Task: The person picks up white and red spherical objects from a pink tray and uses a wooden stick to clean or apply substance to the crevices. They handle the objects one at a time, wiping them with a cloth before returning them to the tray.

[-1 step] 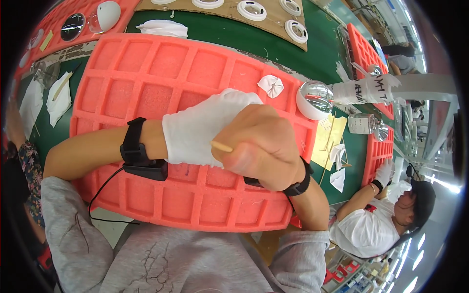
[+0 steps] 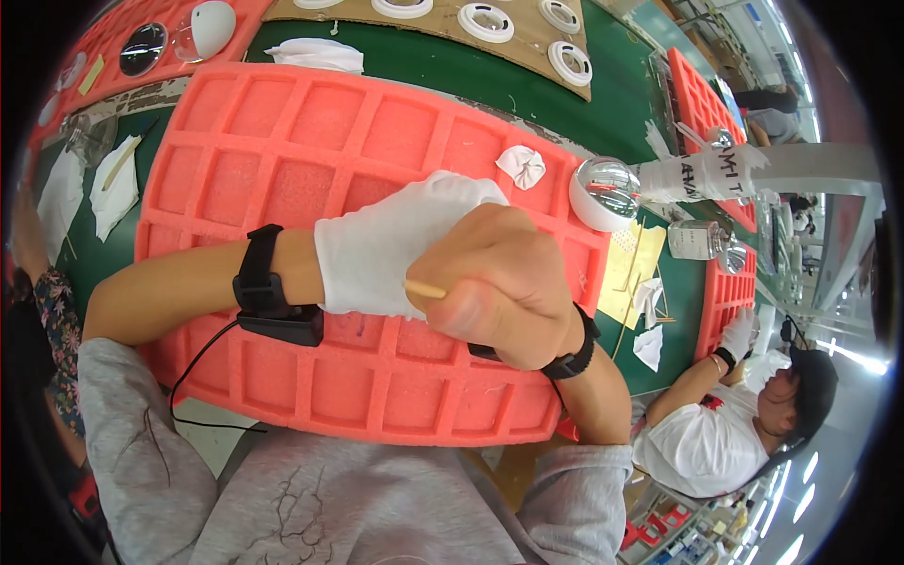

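My right hand (image 2: pixel 504 273) is bare and closed around a thin wooden stick (image 2: pixel 427 289), whose tip sticks out beside the thumb. Just behind it, my left hand (image 2: pixel 391 240) wears a white glove, its fingers curled and mostly covered by the right hand; whatever it grips is hidden. Both hands are close together above a red foam tray (image 2: pixel 306 395) with rectangular pockets. A crumpled white cloth (image 2: pixel 521 167) lies in one of the tray's far-right pockets. By the tray's right edge rests a round bulb (image 2: pixel 605 193), half mirrored and half white.
A glass bottle (image 2: pixel 695 240) and yellow paper (image 2: pixel 617 268) with sticks lie to the right. White ring-shaped parts (image 2: pixel 485 23) sit on cardboard at the back. A co-worker (image 2: pixel 716 433) is at the right; another person's arm (image 2: pixel 33 245) shows at the left.
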{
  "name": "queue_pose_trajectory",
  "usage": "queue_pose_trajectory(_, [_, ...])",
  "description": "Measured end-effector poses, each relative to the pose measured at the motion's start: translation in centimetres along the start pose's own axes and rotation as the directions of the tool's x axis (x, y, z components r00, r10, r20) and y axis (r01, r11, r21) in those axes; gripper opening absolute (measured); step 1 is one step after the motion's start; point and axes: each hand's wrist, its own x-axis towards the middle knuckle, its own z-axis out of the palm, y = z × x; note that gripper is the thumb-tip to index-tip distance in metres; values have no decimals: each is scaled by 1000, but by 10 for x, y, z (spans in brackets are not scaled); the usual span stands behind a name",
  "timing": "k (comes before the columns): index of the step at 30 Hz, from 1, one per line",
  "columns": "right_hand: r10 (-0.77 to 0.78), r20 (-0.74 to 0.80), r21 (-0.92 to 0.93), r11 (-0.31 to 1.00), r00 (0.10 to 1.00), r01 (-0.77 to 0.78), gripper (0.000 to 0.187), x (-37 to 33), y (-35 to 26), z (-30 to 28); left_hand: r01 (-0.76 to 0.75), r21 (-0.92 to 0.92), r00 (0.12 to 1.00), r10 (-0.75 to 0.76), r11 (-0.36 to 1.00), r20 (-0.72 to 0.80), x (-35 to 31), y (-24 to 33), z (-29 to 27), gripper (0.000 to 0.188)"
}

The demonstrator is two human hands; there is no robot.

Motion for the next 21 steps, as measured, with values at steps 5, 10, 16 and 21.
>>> queue_pose_trajectory(5, [214, -279, 548, 836, 936, -28, 54, -18, 14, -13, -14, 336, 1000, 5, 942, 28, 3, 13, 4, 29])
queue_pose_trajectory(10, [209, -307, 673, 738, 929, 56, 57, -13, 15, -21, 40, 187, 995, -22, 982, -99, -3, 15, 5, 25])
queue_pose_trajectory(16, [173, -341, 594, 802, 924, 69, 58, -15, 13, -14, 0, 230, 997, 19, 973, -80, 0, 8, 3, 25])
queue_pose_trajectory(21, [157, -352, 470, 882, 923, 29, 58, -16, 7, -6, -39, 288, 995, 64, 957, -77, -1, 4, 3, 26])
